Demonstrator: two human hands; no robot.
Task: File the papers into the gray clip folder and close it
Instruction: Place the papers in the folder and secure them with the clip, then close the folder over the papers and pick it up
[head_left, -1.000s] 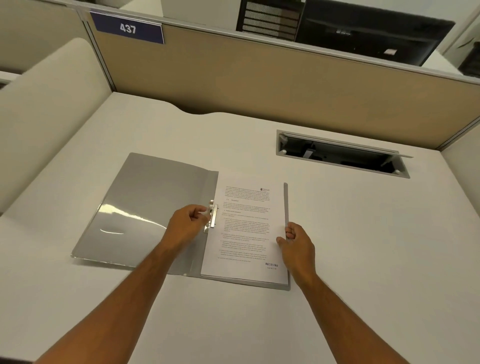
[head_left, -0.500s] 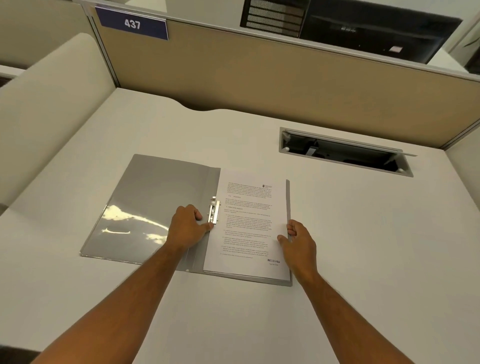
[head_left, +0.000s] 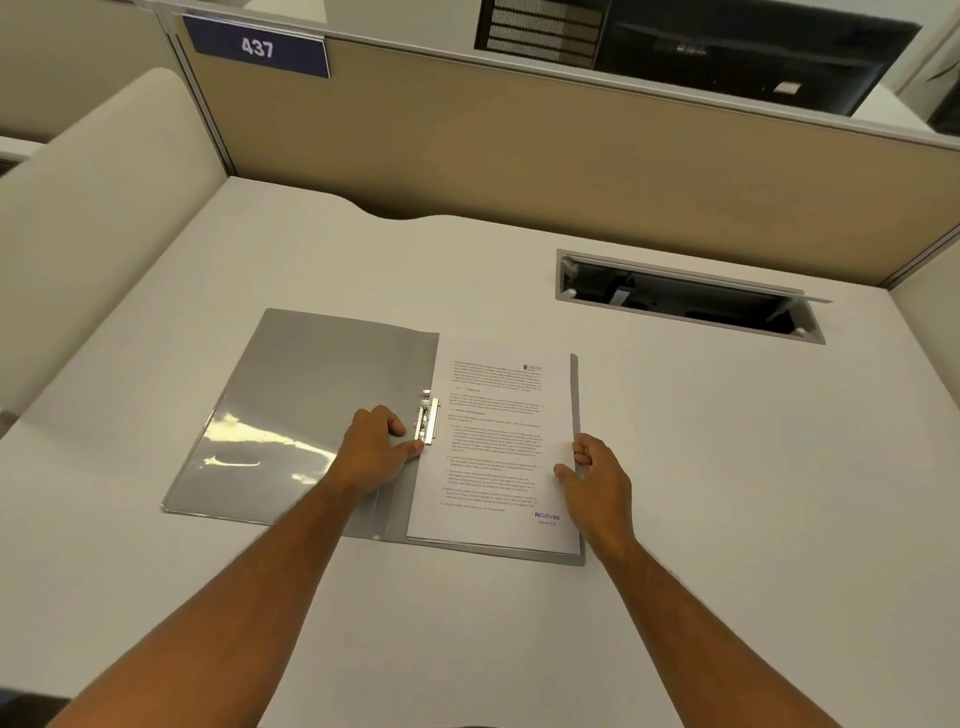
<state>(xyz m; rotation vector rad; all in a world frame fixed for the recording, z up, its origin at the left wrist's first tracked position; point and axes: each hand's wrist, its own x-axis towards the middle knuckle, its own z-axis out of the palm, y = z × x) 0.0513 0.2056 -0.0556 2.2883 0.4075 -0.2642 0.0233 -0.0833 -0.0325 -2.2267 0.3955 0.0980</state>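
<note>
Slippage is the main risk here: the papers (head_left: 498, 441) lie on the right half of the open gray clip folder (head_left: 322, 405), and if the metal clip (head_left: 427, 418) does not bite their left margin squarely, the stack may skew or slide toward the right edge when the cover swings over. The left hand (head_left: 371, 452) rests on the folder just left of the clip, thumb tip touching the clip's lower end, fingers curled loosely and closed on nothing. The right hand (head_left: 595, 480) sits at the right edge of the stack, fingers bent against the paper and the folder's raised side strip (head_left: 574, 395); whether it pinches the sheets or only steadies them I cannot tell. Both rest on the white desk (head_left: 727, 467), and the folder is not yet closed.
</note>
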